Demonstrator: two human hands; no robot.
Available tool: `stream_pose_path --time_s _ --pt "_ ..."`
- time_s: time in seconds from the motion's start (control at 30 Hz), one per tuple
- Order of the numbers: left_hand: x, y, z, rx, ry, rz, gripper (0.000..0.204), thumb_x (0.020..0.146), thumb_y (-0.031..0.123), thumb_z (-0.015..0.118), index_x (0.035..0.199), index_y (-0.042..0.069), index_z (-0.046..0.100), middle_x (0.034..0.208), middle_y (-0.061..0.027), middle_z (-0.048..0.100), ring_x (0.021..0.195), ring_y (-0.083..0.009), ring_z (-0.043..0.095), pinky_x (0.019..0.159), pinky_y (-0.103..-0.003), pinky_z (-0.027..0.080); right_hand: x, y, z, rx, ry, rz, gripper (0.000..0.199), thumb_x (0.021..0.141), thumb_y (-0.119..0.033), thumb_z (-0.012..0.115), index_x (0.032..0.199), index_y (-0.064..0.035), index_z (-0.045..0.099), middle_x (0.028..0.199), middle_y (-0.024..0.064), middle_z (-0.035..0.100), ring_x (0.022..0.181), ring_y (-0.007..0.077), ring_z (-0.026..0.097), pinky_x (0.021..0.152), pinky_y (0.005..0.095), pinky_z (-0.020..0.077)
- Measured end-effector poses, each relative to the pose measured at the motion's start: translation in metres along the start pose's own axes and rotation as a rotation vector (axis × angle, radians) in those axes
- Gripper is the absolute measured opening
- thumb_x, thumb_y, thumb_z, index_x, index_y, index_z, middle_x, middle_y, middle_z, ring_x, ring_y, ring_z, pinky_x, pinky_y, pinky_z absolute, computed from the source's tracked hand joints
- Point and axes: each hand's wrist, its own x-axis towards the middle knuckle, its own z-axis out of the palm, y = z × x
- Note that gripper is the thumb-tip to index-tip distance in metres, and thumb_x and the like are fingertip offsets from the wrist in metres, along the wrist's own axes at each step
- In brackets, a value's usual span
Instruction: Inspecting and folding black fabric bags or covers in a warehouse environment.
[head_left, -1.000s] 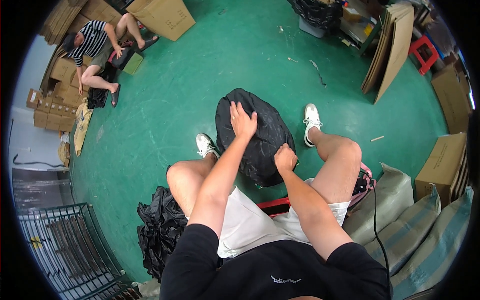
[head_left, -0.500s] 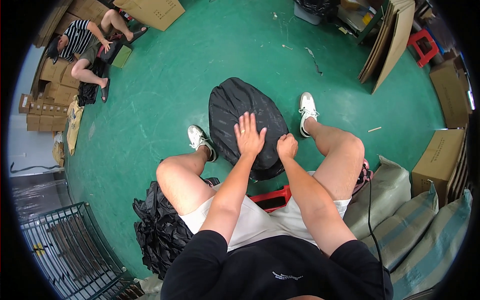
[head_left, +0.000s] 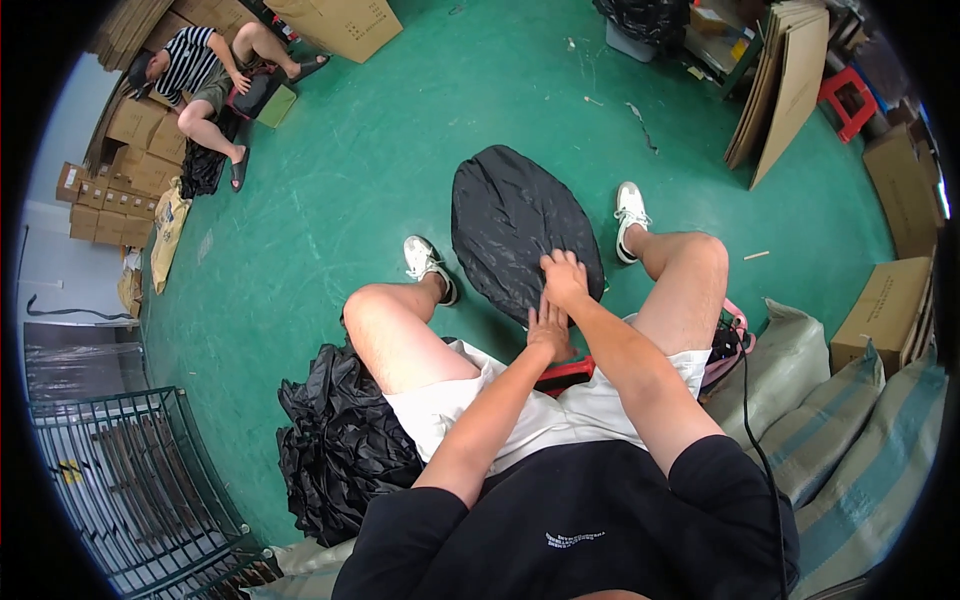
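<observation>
A flat black fabric oval (head_left: 510, 225) lies on the green floor between my feet. My right hand (head_left: 566, 279) presses on its near edge with fingers curled into the cloth. My left hand (head_left: 548, 330) lies just below it, fingers flat and together, touching the same near edge. A red stool (head_left: 566, 375) shows under me between my thighs.
A heap of black fabric (head_left: 340, 440) lies by my left thigh. Grey sacks (head_left: 850, 420) are stacked on the right, next to a cardboard box (head_left: 885, 310). Another person (head_left: 205, 80) sits at the far left among boxes. A metal wire cage (head_left: 130, 480) stands at the lower left.
My left hand has slid back from the far middle of the black fabric to its near edge. The right hand stayed at the near edge.
</observation>
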Motion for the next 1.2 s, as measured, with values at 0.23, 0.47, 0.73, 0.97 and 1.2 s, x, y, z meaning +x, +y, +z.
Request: stream_pose_path --time_s 0.23,0.47,0.73,0.97,1.2 --pt "-0.129 -0.06 -0.045 -1.546 0.041 0.689 0.054 0.094 0.029 0.064 0.138 0.003 0.049 0.133 -0.0126 0.058 0.121 -0.0218 0.055 0.1 -0.037 0.045 0.019 0.021 0.014 0.034 -0.526 0.242 0.041 0.08 -0.019 0.062 0.12 -0.008 0.064 0.134 0.0129 0.054 0.127 0.0355 0.049 0.105 0.0474 0.0423" --pt "-0.237 -0.26 -0.013 -2.283 1.358 0.448 0.037 0.101 0.031 0.046 0.127 0.006 0.053 0.116 -0.0121 0.063 0.094 -0.0226 0.064 0.079 -0.032 0.051 0.025 0.031 0.02 -0.129 -0.274 0.068 0.032 0.077 -0.018 0.056 0.1 -0.0003 0.069 0.107 0.0272 0.064 0.1 0.044 0.064 0.091 0.0488 0.0513" --pt "-0.201 -0.356 0.354 -1.056 0.708 -1.177 0.043 0.079 0.032 0.071 0.102 -0.004 0.065 0.098 -0.0223 0.069 0.091 -0.032 0.068 0.081 -0.042 0.053 0.018 0.008 0.025 0.025 -0.285 0.028 0.02 0.078 -0.024 0.062 0.087 -0.0056 0.065 0.1 0.0212 0.063 0.098 0.0399 0.063 0.088 0.0479 0.0491" --pt "-0.184 -0.257 0.457 -1.317 0.075 -0.992 0.072 0.078 0.046 0.073 0.134 0.004 0.055 0.142 -0.0228 0.048 0.132 -0.0331 0.047 0.108 -0.039 0.04 0.021 0.013 0.025 0.024 -0.306 0.042 0.021 0.078 -0.024 0.066 0.083 -0.0036 0.061 0.096 0.0212 0.063 0.094 0.0395 0.062 0.086 0.0472 0.0486" --pt "-0.17 -0.188 0.448 -1.197 -0.168 -1.274 0.061 0.082 0.045 0.068 0.13 0.009 0.059 0.145 -0.02 0.042 0.133 -0.0373 0.044 0.106 -0.044 0.041 0.019 0.017 0.028 -0.001 -0.251 0.017 0.022 0.079 -0.024 0.065 0.081 -0.0032 0.059 0.094 0.0207 0.063 0.094 0.0398 0.062 0.084 0.0474 0.0486"
